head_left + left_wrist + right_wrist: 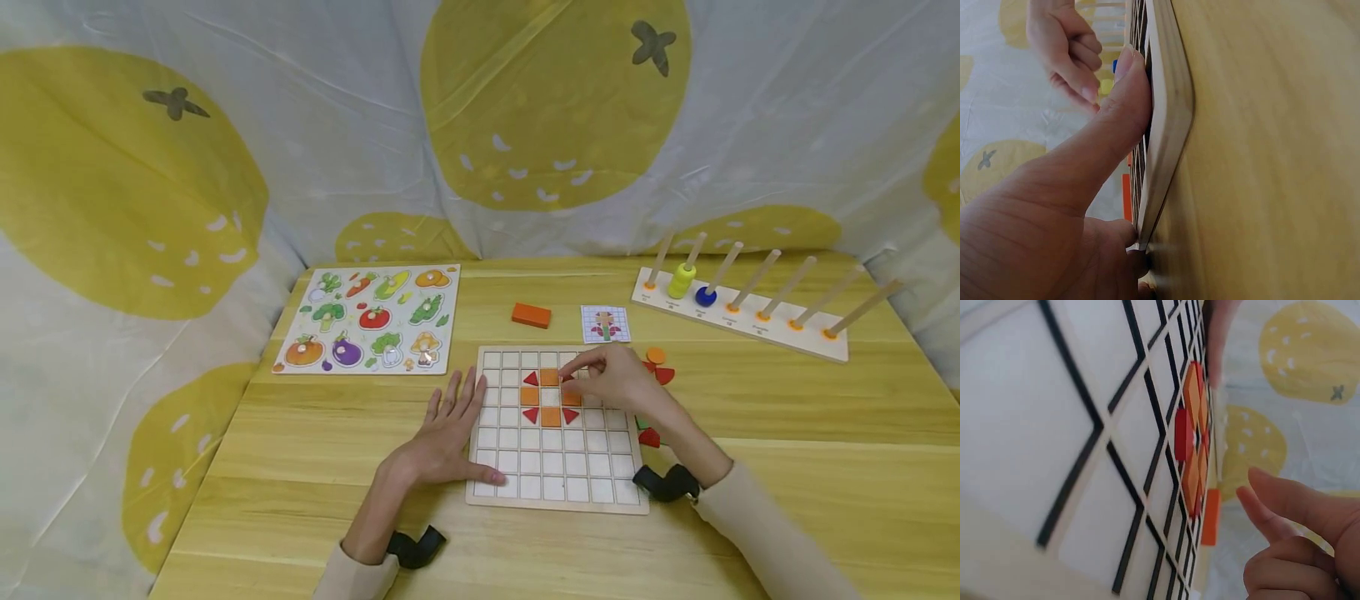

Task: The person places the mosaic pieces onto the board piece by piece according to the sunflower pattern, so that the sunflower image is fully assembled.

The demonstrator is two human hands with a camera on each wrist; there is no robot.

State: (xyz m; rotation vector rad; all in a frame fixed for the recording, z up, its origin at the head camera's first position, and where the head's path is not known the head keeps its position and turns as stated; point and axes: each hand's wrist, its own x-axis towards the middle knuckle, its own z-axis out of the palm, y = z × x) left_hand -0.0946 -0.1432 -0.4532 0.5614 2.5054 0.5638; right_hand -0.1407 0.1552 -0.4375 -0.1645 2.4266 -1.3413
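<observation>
A wooden grid board (555, 494) lies on the table. My left hand (442, 442) spreads along its left side, fingertips by the edge and thumb on the lower left corner; the left wrist view shows this thumb (1124, 94) over the rim. Orange squares (550, 417) and red triangles (571, 415) form a ring on the grid. Over the ring's upper right hovers my right hand (618, 379), thumb and index extended, a red triangle (567, 378) showing below them. In the right wrist view, no piece shows between the right hand's (1297, 531) fingertips.
Loose red, orange and green pieces (649, 437) lie right of the board. Behind it are an orange block (531, 315) and a pattern card (592, 331). A vegetable puzzle (352, 287) lies at the left; a peg stand (806, 340) with yellow and blue beads is at the back right.
</observation>
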